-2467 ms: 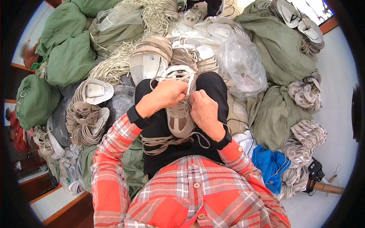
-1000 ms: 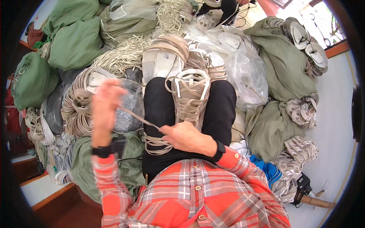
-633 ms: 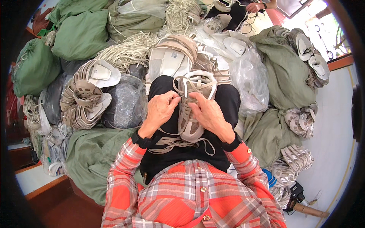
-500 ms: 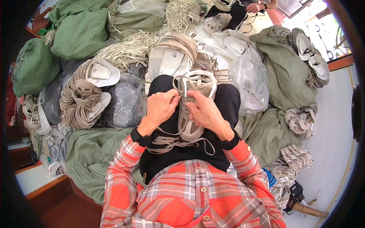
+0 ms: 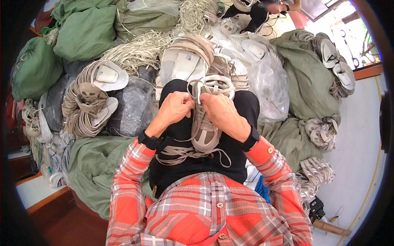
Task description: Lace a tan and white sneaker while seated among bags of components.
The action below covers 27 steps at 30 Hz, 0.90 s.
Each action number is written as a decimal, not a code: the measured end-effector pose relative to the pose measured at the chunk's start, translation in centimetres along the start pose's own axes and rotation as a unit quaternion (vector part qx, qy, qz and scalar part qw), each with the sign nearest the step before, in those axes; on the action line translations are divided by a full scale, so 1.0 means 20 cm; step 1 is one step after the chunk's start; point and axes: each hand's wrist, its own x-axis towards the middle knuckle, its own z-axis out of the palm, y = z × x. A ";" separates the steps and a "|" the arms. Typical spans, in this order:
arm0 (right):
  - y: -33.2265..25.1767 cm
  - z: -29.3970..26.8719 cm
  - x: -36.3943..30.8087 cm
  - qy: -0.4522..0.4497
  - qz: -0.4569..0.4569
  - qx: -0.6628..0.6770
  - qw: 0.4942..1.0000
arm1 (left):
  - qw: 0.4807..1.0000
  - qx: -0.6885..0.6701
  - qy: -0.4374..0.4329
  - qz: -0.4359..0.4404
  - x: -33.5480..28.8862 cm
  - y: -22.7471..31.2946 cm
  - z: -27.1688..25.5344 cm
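A beige and taupe lace-up shoe upper (image 5: pixel 206 137) rests on my black-trousered lap, its toe toward me and its pale-lined collar facing away. My left hand (image 5: pixel 177 107) is closed beside the upper's left edge, thumb and forefinger pinching the shoelace (image 5: pixel 191 87) near the top eyelets. Over the lacing, my right hand (image 5: pixel 221 111) is also closed, fingertips pressed together at the tongue on what looks like the lace; the hand hides part of the upper. A loose bunch of spare beige laces (image 5: pixel 186 154) lies across my lap, below the toe.
Stacked shoe uppers (image 5: pixel 88 100) stand at the left, with another stack (image 5: pixel 186 59) just beyond my knees. A heap of laces (image 5: pixel 141 51) lies behind. Green sacks (image 5: pixel 84 35) and clear plastic bags (image 5: pixel 269 86) surround me. A person's hand (image 5: pixel 276 8) shows at the far right.
My right hand has drawn its fingers together and shifted onto the upper's lacing. My left hand has stayed almost in place. The upper has barely moved.
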 end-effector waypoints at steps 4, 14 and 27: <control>-0.01 0.02 0.03 -0.006 0.033 0.018 0.999 | 1.000 -0.014 -0.008 0.012 0.02 -0.03 0.03; -0.01 -0.36 -0.19 0.163 0.123 -0.182 0.962 | 0.852 -0.502 -0.126 0.082 -0.28 -0.20 -0.09; 0.27 -0.34 -0.27 0.229 -0.052 0.732 0.639 | 0.309 -0.937 -0.153 -0.061 -0.30 -0.15 0.11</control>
